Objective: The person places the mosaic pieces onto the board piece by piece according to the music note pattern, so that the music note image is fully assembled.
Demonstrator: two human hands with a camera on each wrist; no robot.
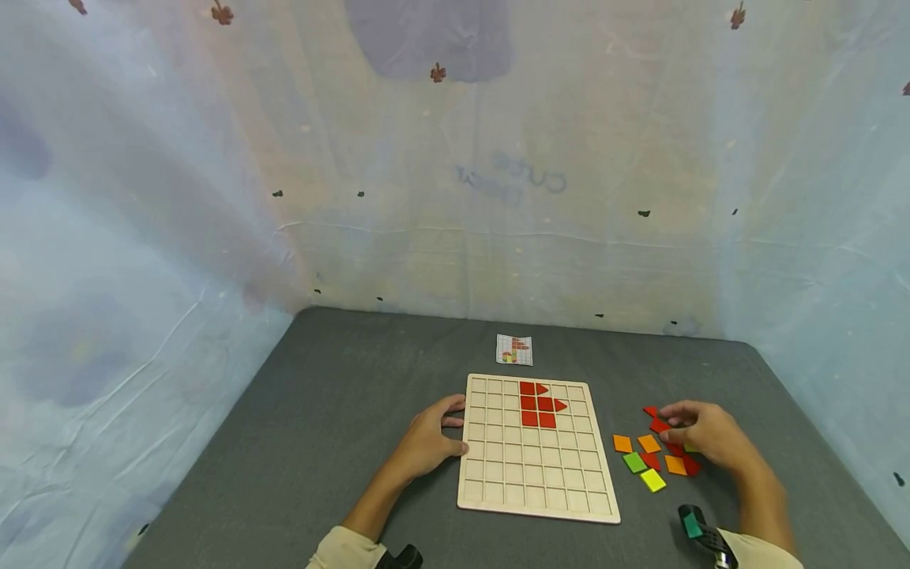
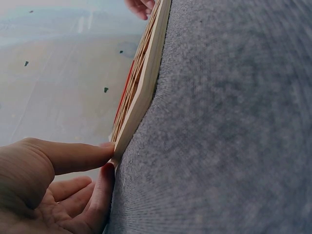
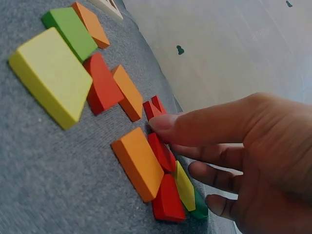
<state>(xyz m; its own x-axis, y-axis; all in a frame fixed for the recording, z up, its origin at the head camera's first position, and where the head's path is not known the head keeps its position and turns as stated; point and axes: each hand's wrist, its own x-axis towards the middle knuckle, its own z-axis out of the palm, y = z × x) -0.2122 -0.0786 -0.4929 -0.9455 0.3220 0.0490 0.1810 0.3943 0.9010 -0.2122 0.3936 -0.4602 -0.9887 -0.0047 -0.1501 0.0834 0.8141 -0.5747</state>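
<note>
A light wooden grid board (image 1: 498, 474) lies flat, with several red pieces (image 1: 546, 404) set in its upper middle cells. My left hand (image 1: 428, 436) rests against the board's left edge; in the left wrist view the thumb (image 2: 87, 155) and a fingertip touch that edge (image 2: 139, 109). Among loose coloured tiles on the right, my right hand (image 1: 711, 433) has thumb and forefinger at either side of a red tile (image 1: 660, 425), pinching it. In the right wrist view the thumb (image 3: 200, 127) hides part of that tile and the forefinger behind.
Orange (image 1: 622, 443), green (image 1: 635, 462) and yellow (image 1: 652, 480) tiles lie between the board and my right hand, with more red ones. A small printed pattern card (image 1: 514, 350) lies beyond the board on the dark grey tabletop (image 1: 341, 411). A pale curtain (image 1: 455, 261) hangs behind.
</note>
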